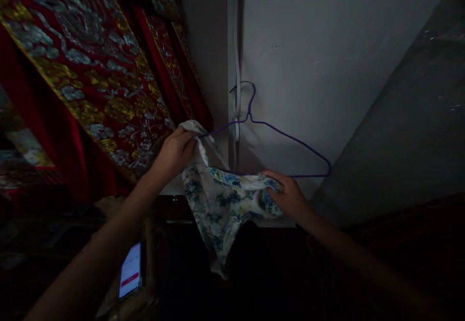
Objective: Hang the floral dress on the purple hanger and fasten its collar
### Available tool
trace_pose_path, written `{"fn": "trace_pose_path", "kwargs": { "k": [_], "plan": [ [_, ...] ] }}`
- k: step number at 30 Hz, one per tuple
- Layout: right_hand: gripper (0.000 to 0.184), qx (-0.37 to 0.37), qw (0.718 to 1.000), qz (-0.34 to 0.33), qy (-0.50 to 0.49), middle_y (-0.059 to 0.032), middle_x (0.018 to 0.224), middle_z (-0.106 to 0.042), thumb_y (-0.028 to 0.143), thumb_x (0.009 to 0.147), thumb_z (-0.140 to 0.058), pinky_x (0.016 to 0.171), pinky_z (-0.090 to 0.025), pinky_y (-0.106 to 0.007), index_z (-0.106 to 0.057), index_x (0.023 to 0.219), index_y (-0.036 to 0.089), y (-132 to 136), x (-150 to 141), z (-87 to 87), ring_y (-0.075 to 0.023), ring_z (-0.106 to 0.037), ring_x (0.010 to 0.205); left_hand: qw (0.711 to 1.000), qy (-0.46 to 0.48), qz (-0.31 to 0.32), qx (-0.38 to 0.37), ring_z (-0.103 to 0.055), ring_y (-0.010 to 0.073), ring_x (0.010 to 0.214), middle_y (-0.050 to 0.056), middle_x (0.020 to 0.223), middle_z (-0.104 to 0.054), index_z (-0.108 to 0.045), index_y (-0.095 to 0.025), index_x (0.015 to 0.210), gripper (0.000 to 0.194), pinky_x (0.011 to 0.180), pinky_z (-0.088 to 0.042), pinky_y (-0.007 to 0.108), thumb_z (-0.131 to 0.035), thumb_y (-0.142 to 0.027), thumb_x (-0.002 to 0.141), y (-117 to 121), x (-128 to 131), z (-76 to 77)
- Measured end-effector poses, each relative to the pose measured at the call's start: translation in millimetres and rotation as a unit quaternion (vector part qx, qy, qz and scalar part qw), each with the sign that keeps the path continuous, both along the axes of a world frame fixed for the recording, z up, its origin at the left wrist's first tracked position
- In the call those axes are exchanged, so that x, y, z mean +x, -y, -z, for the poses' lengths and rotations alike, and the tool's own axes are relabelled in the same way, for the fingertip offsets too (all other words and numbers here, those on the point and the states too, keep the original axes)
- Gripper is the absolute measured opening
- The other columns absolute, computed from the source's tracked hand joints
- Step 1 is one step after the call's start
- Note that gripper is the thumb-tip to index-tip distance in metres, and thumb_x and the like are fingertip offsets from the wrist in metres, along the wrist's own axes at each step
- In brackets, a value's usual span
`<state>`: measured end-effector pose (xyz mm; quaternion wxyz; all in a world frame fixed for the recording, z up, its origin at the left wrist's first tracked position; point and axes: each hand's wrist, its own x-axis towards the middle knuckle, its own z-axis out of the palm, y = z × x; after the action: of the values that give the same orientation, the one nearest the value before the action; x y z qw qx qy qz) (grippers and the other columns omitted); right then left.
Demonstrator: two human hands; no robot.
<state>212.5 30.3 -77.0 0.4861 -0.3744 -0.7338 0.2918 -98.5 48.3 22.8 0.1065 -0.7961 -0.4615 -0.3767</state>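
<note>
A thin purple clothes hanger (308,145) is in front of the pale wall, its hook close to a hanging white strap (238,59). Whether the hook is caught on the strap I cannot tell. Its left arm runs into a white sleeveless garment (209,204) with a blue, green and yellow floral print. My left hand (176,151) is closed on the garment's shoulder strap at the hanger's left end. Pinched in my right hand (286,195) is the garment's upper edge, just below the hanger's bottom bar. The hanger's right end is bare. Loose cloth hangs down to a point.
Red cloth (109,69) with gold and silver sequin embroidery hangs at the left. Below my left forearm lies a phone (131,270) with a lit screen. A pale wall (308,54) stands behind the hanger. The lower area is too dark to make out.
</note>
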Motion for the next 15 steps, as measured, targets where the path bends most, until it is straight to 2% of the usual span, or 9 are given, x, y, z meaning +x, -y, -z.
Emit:
{"fn": "trace_pose_path", "kwargs": {
  "k": [3,5,8,11,13,15],
  "plan": [
    [0.033,-0.009,1.000,0.000,-0.015,-0.0033,0.085,-0.076,0.015,0.066,-0.051,0.075,-0.054,-0.032,-0.074,0.089,0.022,2,-12,3.8,-0.0233,-0.070,0.083,0.994,0.032,0.099,-0.021,-0.063,0.0232,0.118,0.011,0.122,-0.069,-0.067,-0.014,0.123,0.037,0.108,-0.046,0.037,-0.042,-0.014,0.096,-11,26,-5.9],
    [0.036,-0.010,1.000,0.006,-0.025,-0.0040,0.087,-0.077,0.015,0.065,-0.050,0.078,-0.055,-0.034,-0.075,0.091,0.021,4,-13,3.0,-0.0238,-0.071,0.085,0.991,0.034,0.129,-0.017,-0.061,0.0225,0.122,0.011,0.128,-0.067,-0.062,-0.014,0.135,0.044,0.110,-0.045,0.038,-0.040,-0.011,0.096,-20,41,-5.4],
    [0.052,-0.013,0.999,0.015,-0.033,-0.0062,0.099,-0.078,0.015,0.067,-0.057,0.081,-0.056,-0.035,-0.073,0.117,0.020,10,0,-4.4,-0.0249,-0.072,0.091,0.994,0.019,0.103,0.012,-0.062,0.0226,0.112,0.012,0.117,-0.067,-0.062,-0.014,0.135,0.047,0.102,-0.049,0.038,-0.039,-0.008,0.094,-34,50,-0.7],
    [0.088,0.002,0.994,0.077,-0.084,-0.0065,0.100,-0.077,0.013,0.067,-0.068,0.064,-0.055,-0.030,-0.046,0.151,0.024,16,32,-16.1,-0.0222,-0.071,0.078,0.998,0.007,0.055,0.024,-0.060,0.0231,0.107,0.012,0.110,-0.066,-0.066,-0.012,0.127,0.044,0.100,-0.049,0.038,-0.038,-0.007,0.092,-41,42,2.6],
    [0.100,-0.006,0.982,0.135,-0.133,-0.0056,0.092,-0.077,0.011,0.065,-0.071,0.051,-0.048,-0.026,-0.035,0.157,0.027,15,61,-25.0,-0.0197,-0.067,0.065,0.999,-0.009,0.038,0.028,-0.058,0.0240,0.108,0.013,0.109,-0.064,-0.066,-0.011,0.124,0.042,0.101,-0.048,0.039,-0.039,-0.007,0.092,-42,35,1.8],
    [0.090,-0.077,0.981,0.121,-0.128,-0.0055,0.086,-0.077,0.013,0.061,-0.076,0.049,-0.047,-0.026,-0.051,0.147,0.026,9,90,-35.3,-0.0194,-0.066,0.061,0.998,-0.028,0.037,0.033,-0.057,0.0243,0.109,0.012,0.110,-0.063,-0.066,-0.012,0.122,0.039,0.101,-0.048,0.039,-0.039,-0.010,0.093,-40,32,-0.9]
  ]
}}
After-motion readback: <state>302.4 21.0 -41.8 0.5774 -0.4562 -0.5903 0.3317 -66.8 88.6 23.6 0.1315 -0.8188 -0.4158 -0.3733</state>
